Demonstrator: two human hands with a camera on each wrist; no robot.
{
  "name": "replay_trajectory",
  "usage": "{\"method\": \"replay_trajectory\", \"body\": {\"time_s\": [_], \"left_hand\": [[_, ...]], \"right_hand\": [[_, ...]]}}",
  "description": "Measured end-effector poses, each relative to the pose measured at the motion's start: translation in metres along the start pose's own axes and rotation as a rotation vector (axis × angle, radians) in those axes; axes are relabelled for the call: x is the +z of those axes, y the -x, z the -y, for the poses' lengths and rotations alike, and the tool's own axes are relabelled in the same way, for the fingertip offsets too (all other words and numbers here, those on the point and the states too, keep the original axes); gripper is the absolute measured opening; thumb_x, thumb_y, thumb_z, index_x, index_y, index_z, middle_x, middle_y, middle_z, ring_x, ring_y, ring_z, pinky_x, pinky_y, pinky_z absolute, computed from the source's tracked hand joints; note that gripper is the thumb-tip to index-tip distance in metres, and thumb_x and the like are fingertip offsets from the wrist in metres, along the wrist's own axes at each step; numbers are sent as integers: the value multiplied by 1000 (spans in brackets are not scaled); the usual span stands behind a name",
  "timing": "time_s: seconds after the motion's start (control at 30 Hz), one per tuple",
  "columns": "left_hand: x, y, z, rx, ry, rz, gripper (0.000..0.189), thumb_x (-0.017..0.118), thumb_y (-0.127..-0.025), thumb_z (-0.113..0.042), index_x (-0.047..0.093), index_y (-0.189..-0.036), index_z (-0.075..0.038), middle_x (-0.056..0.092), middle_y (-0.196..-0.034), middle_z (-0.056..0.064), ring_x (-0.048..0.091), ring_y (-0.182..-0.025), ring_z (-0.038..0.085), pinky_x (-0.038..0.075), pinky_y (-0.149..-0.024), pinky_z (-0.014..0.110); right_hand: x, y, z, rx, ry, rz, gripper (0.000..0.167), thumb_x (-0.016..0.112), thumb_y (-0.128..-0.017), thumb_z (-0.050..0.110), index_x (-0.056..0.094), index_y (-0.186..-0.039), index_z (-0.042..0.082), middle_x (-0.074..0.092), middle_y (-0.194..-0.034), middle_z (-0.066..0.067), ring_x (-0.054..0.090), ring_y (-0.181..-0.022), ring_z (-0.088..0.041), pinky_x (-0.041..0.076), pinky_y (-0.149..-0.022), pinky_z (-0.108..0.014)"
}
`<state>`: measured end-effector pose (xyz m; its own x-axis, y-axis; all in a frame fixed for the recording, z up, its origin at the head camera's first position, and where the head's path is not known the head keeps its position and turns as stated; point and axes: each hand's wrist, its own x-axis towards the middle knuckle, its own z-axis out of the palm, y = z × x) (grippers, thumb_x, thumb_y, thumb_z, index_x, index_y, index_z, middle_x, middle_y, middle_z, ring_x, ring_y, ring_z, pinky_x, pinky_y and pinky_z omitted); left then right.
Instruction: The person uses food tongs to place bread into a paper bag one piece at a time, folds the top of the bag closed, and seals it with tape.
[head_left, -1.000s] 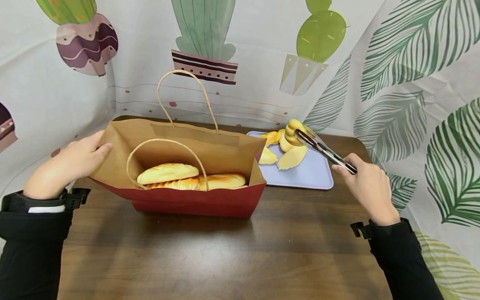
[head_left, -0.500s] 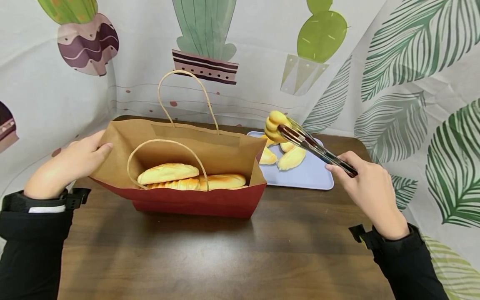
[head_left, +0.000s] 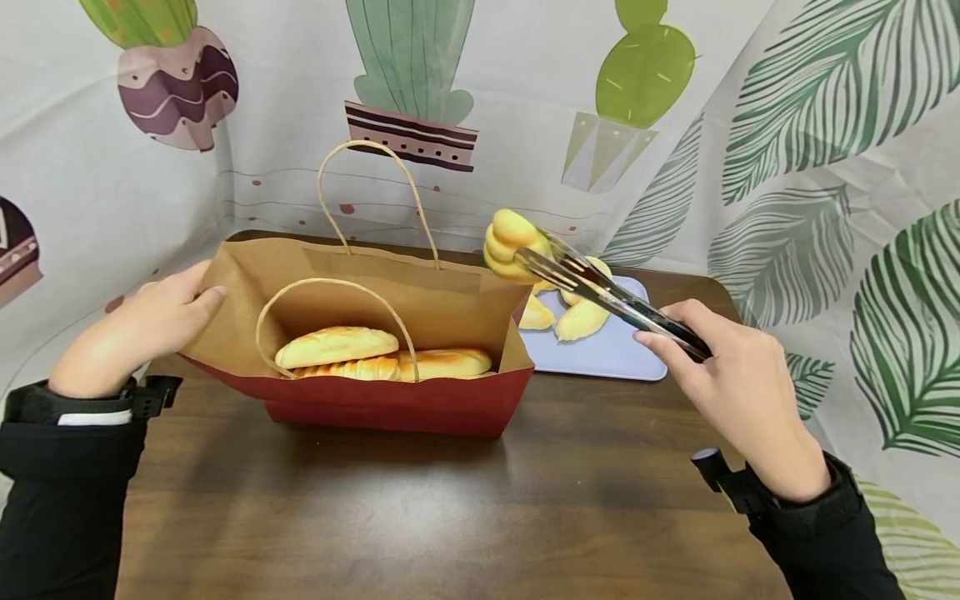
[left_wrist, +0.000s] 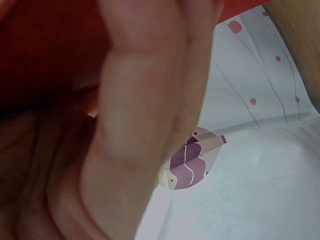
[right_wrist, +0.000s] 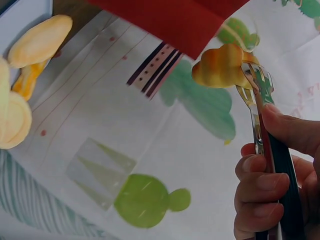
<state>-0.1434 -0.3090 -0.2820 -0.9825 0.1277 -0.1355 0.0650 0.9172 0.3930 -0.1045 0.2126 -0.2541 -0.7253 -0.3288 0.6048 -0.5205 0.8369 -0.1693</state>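
Note:
My right hand (head_left: 738,387) grips a pair of metal tongs (head_left: 611,296) with dark handles. Between the tong ends hangs a yellow braided bread roll (head_left: 510,246), beside and above the right rim of a paper bag (head_left: 397,408). In the right wrist view the fingers curl round the tongs (right_wrist: 280,175), and the roll (right_wrist: 218,66) sits at their ends. The bag is red outside and brown inside, with several breads (head_left: 337,346) lying in it. My left hand (head_left: 161,312) pinches the bag's left rim, thumb inside; its other fingers are partly hidden behind the paper.
A pale blue tray (head_left: 600,362) with several breads (head_left: 583,318) stands right of the bag, partly behind it. Two cord handles (head_left: 408,187) rise from the bag's rims. The brown wooden table (head_left: 420,517) meets a patterned cloth (head_left: 517,100) at the back.
The right hand has swung the tongs and the braided roll leftward, from above the tray to the bag's right rim. The left hand and bag stay put.

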Motion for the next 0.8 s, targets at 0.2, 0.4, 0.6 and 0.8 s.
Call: {"method": "replay_trajectory", "body": {"time_s": [0.2,0.4,0.6,0.8], "left_hand": [[1,-1,2,5,4,-9,40,29,-101,-18,29,-135,4,41,-124,42,36,-113,63,30,-90,71],[2,-1,2,9,9,-14,41,30,-101,-18,29,-135,4,42,-123,41,36,-114,63,30,-90,71],[2,-1,2,11,11,-13,41,29,-101,-17,29,-136,4,42,-124,41,36,-114,62,30,-90,70],[3,-2,3,9,21,-11,42,29,-101,-19,28,-137,3,42,-124,40,36,-115,61,30,-90,70]], "right_hand": [[3,-6,14,-65,-17,39,24,76,-79,28,67,-96,14,58,-63,8,41,-44,3,32,-43,-20],[2,-11,21,-88,-3,57,23,79,-75,23,65,-93,17,44,-56,12,37,-46,0,28,-42,-22],[0,-12,25,-116,-5,68,21,76,-79,31,64,-91,18,40,-56,15,36,-46,1,26,-41,-20],[-1,-14,30,-169,-8,83,22,76,-79,30,65,-92,18,47,-58,14,38,-46,3,28,-41,-19]]}}
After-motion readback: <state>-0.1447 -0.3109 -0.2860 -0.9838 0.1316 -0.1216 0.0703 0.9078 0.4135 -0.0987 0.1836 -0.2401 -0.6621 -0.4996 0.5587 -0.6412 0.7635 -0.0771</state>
